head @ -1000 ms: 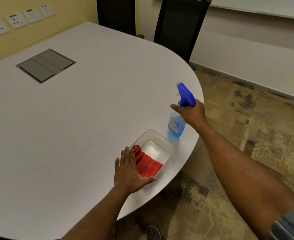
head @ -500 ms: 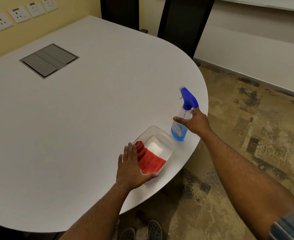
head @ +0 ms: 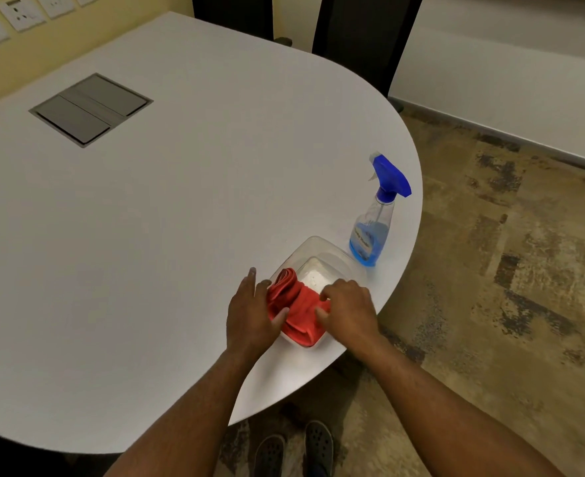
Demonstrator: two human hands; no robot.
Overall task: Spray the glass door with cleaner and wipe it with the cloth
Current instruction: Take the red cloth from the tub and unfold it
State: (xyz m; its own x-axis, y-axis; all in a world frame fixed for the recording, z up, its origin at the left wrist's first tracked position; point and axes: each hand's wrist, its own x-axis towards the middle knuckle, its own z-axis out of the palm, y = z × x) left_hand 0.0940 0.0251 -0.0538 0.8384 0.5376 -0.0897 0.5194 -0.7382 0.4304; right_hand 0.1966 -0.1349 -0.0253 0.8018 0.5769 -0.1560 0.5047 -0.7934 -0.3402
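- Since the earlier frame, right hand (head: 347,313) has left the spray bottle (head: 372,232) and now pinches the red cloth (head: 296,306).
- Left hand (head: 249,313) curls its fingers around the cloth's other side.
- Cloth lies in the clear tray (head: 322,251), long axis running from near edge toward far-left.
- Bottle stands upright just beside the tray, nozzle pointing left, at the table (head: 180,218) edge.

A white table (head: 187,215) with a rounded end carries a clear plastic tray (head: 322,251) close to its curved edge. Just beside the tray, nearer that edge, a spray bottle (head: 370,235) stands upright. Well away from the tray, a grey hatch (head: 90,109) sits flush in the top.
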